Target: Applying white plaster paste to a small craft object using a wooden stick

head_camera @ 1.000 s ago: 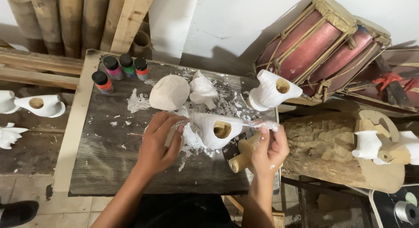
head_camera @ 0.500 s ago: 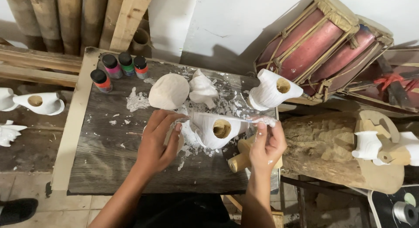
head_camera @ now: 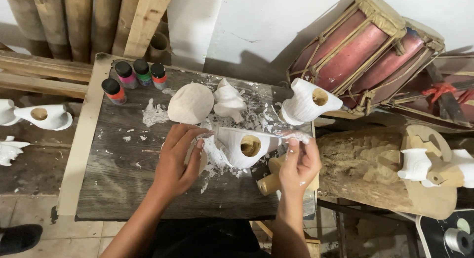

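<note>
Four little paint bottles [head_camera: 134, 76] with dark caps sit at the back left corner of the table [head_camera: 113, 184], well apart from the hands, so they're not in anyone's way. Closer in there's a rounded pale lump [head_camera: 190, 103] and a crumpled white piece [head_camera: 229, 101] just behind the work, plus white flakes and crumbs [head_camera: 156, 113] scattered all over the dark planks. Another white carved piece with a round hole [head_camera: 309, 101] stands at the table's right rear edge, near a pair of red drums [head_camera: 365, 50] leaning on the wall. Off to the left are more white carved pieces [head_camera: 44, 117] on a lower surface, and on the right a rough log [head_camera: 365, 164] carries a part-white wooden figure [head_camera: 424, 164]. Bamboo poles [head_camera: 64, 21] lean at the back left. The thing being worked is a white carved piece with a round opening [head_camera: 242, 147], lying on the table between both hands, the hole showing bare wood inside. The left hand [head_camera: 178, 161] rests against its left side, fingers curled on it. The right hand [head_camera: 299, 165] has its fingers pinched on a thin paint-caked tool [head_camera: 276, 134] laid across the top of the piece. A pale wooden peg [head_camera: 270, 181] sits just under that hand.
</note>
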